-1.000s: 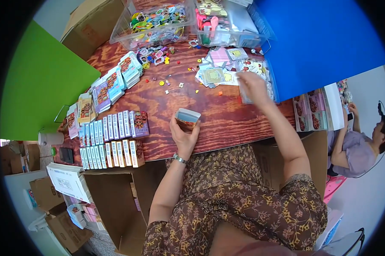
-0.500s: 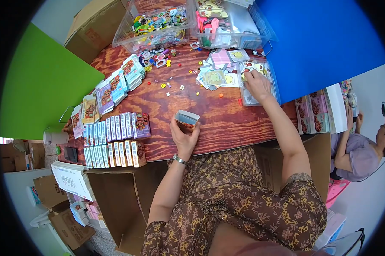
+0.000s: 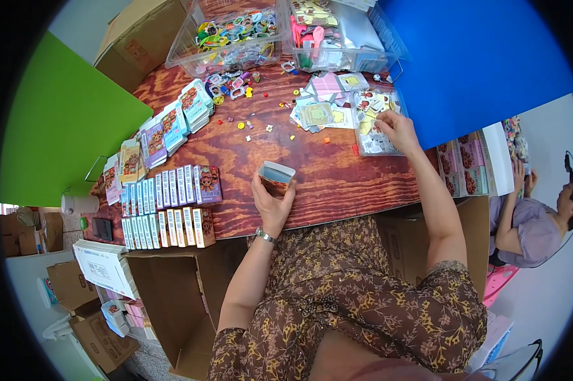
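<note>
My left hand (image 3: 274,206) is wrapped round a small open-topped cardboard box (image 3: 278,169), held upright near the table's front edge. Its flap stands up and the inside looks hollow. At the right, my right hand (image 3: 398,132) is over a clear plastic tray (image 3: 370,148) of small yellow and white printed pieces (image 3: 370,101). Thumb and fingers are drawn together in a pinch; what lies between them is too small to make out. Beside the tray lies a loose pile of printed cards (image 3: 318,114).
Rows of small filled-looking boxes (image 3: 172,187) stand at the left, with stacks of flat cartons (image 3: 172,124) behind. Two clear bins, one of colourful trinkets (image 3: 239,32), one of packets (image 3: 343,60), sit at the back. Blue (image 3: 483,63) and green panels (image 3: 64,120) flank the table. A co-worker (image 3: 531,222) is at right.
My right hand has lifted and drawn back to the right over the tray, its fingers now pinched together. My left hand stays round the box, almost unmoved.
</note>
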### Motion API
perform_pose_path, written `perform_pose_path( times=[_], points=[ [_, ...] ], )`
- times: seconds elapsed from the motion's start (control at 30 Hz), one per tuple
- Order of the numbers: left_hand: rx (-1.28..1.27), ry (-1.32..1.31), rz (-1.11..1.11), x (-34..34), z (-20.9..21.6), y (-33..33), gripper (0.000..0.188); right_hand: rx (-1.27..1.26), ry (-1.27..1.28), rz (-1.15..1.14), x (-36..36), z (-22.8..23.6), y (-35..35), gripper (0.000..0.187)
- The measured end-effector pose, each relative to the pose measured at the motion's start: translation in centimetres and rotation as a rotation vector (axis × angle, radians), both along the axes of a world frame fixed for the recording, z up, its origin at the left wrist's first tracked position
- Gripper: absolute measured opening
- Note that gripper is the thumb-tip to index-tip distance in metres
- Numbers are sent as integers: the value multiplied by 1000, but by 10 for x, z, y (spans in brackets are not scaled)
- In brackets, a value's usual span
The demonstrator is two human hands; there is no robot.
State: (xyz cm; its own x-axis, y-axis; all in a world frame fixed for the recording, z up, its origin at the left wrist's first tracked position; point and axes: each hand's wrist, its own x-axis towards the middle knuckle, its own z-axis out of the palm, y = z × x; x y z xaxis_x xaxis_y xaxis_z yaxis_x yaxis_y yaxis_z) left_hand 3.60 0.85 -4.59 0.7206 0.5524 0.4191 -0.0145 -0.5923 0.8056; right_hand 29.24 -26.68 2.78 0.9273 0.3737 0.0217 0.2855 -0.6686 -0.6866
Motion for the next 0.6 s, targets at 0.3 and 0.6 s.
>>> perform_pose_path(
  times=[0.3,0.6],
  points=[
    [26,-4,13,-1,3,-1,81,-363,-183,55,-1,-24,6,27],
    [17,4,8,-1,0,0,81,-359,-22,54,5,-9,-4,15]
  ],
)
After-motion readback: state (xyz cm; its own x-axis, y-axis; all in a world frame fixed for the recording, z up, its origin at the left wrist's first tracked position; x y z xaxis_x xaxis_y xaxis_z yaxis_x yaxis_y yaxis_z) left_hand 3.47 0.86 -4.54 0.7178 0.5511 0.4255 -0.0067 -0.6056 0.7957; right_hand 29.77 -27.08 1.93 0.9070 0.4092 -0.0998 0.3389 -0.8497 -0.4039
